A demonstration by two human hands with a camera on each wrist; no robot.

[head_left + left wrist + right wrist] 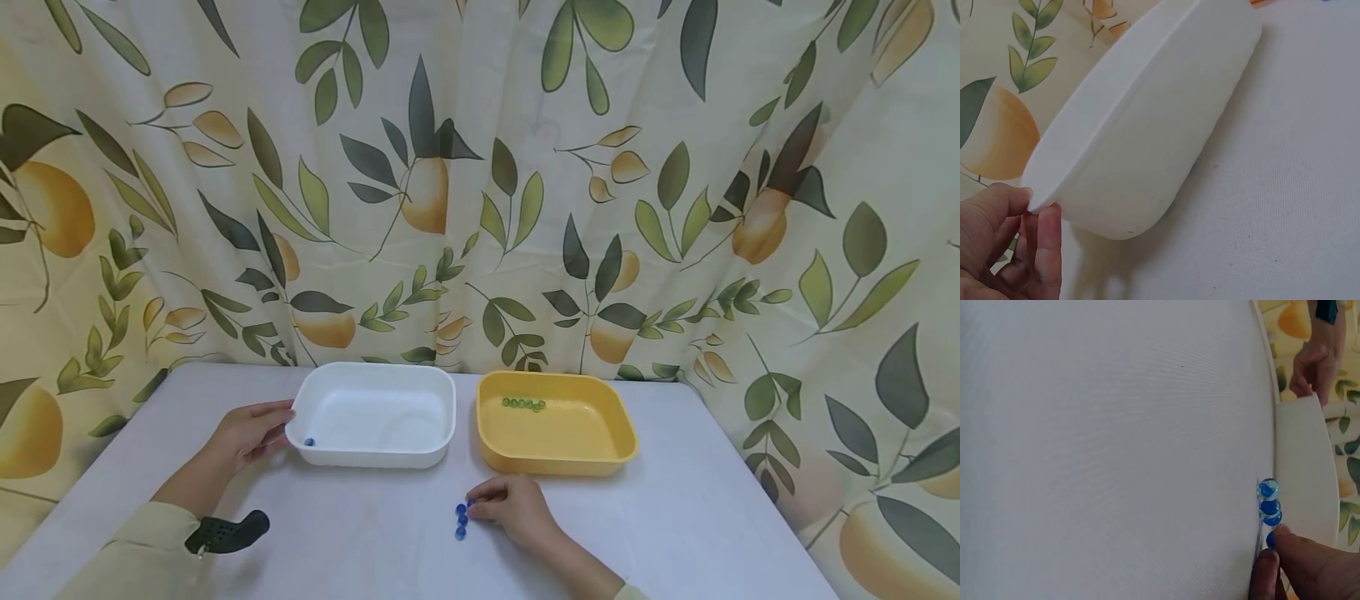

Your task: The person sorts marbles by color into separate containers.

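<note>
My left hand (251, 429) pinches the rim of the white tub (375, 458) at its left end, thumb on one side and fingers on the other, plain in the left wrist view. Inside that tub one blue marble (310, 442) lies in the near left corner. On the cloth in front of the tubs, several blue marbles (461, 520) stand in a short row. My right hand (517, 510) is at the row's far end, where thumb and finger pinch a blue marble (1270, 540), partly hidden by the fingertips.
A yellow tub (555, 464) stands right of the white one, a narrow gap between them. Several green marbles (523, 404) lie in a row inside it. White cloth (360, 533) covers the table, and a fruit-patterned curtain (510, 208) hangs behind.
</note>
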